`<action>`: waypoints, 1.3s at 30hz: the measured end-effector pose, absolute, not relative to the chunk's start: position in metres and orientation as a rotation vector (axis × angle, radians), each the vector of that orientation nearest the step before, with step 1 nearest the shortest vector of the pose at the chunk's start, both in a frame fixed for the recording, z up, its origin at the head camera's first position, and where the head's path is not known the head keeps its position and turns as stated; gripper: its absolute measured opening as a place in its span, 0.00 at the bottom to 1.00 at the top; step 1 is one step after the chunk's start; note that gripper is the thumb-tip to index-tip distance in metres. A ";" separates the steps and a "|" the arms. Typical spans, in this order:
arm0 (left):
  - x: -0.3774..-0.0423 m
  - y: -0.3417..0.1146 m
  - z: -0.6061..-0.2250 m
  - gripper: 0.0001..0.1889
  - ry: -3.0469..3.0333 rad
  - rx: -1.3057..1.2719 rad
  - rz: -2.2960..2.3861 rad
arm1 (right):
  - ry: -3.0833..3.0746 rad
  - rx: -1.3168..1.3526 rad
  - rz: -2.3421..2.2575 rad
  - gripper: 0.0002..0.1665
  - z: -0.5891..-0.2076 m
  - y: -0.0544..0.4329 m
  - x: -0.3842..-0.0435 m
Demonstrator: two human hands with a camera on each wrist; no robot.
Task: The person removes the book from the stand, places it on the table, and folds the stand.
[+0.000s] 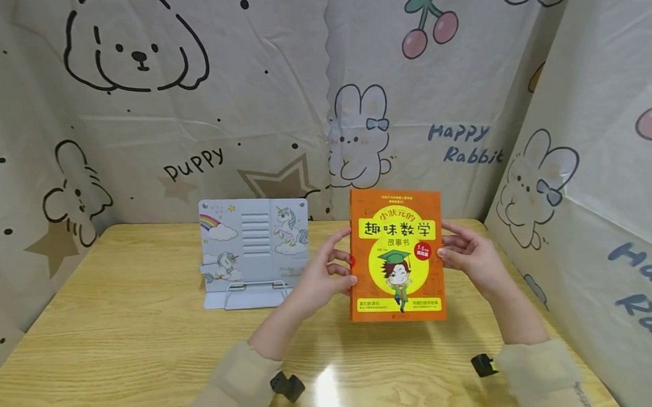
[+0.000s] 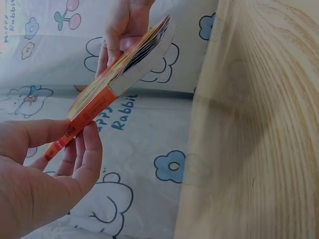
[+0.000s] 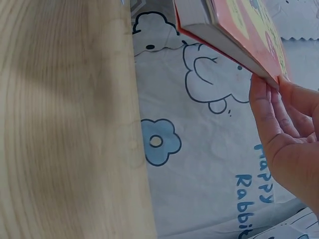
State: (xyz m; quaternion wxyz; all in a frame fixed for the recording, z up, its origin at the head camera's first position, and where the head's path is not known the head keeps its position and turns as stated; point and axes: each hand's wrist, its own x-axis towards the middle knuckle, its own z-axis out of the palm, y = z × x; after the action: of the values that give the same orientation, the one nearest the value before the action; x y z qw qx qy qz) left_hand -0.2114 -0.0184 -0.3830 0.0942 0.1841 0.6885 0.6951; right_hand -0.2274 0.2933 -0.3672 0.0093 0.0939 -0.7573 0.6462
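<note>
An orange book (image 1: 397, 255) with a yellow circle and a cartoon figure on its cover is held upright, cover toward the head camera. My left hand (image 1: 330, 274) pinches its spine side between thumb and fingers. On the opposite edge, my right hand (image 1: 469, 254) grips the book with the thumb on the front cover. In the left wrist view the book's orange spine (image 2: 87, 117) lies between thumb and fingertips, and its lower page edges show. The right wrist view has the page block (image 3: 229, 42) above the table, with fingers pinching the book's corner.
A pale blue book stand (image 1: 256, 244) with unicorn and rainbow pictures stands to the left, its wire holder (image 1: 255, 287) at the front. The wooden table (image 1: 118, 349) meets cartoon-printed cloth (image 1: 277, 108) at the back and sides. Black wrist devices (image 1: 287, 387) show near both sleeves.
</note>
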 end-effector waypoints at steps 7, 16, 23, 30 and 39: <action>-0.218 -0.008 -0.396 0.44 2.075 0.503 2.062 | -2.393 0.218 2.042 0.38 -0.377 0.300 -0.235; -0.225 0.004 -0.412 0.40 2.138 0.474 2.033 | -2.501 0.153 2.012 0.39 -0.390 0.309 -0.244; -0.230 0.009 -0.420 0.40 2.135 0.442 2.021 | -2.554 0.104 2.003 0.39 -0.400 0.313 -0.254; -0.237 0.016 -0.423 0.40 2.142 0.355 1.997 | -2.586 0.066 2.020 0.38 -0.407 0.316 -0.262; -0.249 0.020 -0.436 0.42 2.012 0.192 2.037 | -2.589 0.037 2.075 0.37 -0.415 0.319 -0.272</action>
State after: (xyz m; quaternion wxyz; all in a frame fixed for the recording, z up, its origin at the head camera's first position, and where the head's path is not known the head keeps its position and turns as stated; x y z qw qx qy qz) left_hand -0.2493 0.0199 -0.4355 0.1355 0.0664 0.6945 0.7034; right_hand -0.2717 0.3194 -0.4146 -0.0880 0.0111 -0.7773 0.6228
